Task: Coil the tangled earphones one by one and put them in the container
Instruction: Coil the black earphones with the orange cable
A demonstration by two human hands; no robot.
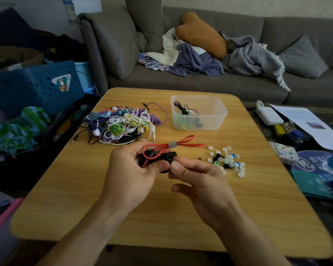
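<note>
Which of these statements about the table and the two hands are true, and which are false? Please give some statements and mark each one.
1. Both hands hold the red earphone cable. True: the left hand and the right hand pinch it above the table.
2. The clear container is empty. False: it already holds some coiled earphones.
3. The tangled earphone pile lies left of the container. True.
4. The loose ear tips are inside the container. False: they lie scattered on the table, right of the hands.
5. A grey band wraps the red cable. True.
</note>
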